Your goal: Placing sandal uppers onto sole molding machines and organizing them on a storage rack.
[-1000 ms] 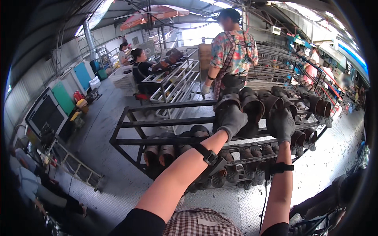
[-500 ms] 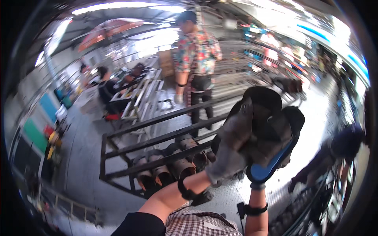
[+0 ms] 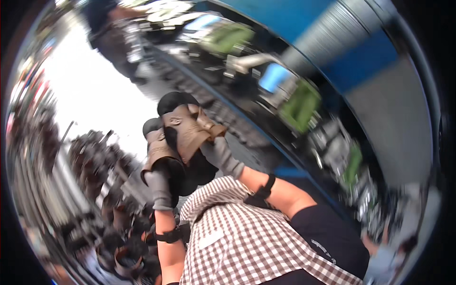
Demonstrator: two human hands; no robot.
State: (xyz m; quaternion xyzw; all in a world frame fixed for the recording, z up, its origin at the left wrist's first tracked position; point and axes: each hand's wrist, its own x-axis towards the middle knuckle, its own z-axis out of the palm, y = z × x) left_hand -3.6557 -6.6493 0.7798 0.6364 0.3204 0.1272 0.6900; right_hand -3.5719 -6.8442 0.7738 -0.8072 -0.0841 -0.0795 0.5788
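Note:
A cluster of brown and black shoes is held up in front of my chest, with dark rounded ends facing away from me. My left hand, in a grey glove, is closed on the left side of the cluster. On the right side, my right hand, gloved the same way, grips a brown shoe close to its opening. The fingers of both hands are largely covered by the shoes. A checked apron spreads right below them.
Many blurred dark shoes crowd racks at the left. A long blue-edged workbench or line with green and grey parts runs diagonally on the right. A person stands at the upper left, another at the lower right. A ribbed grey duct hangs above.
My view has swung strongly to the right, from the metal rack and standing person to the long bench. The shoes stay in both hands and are now lower and closer to my body.

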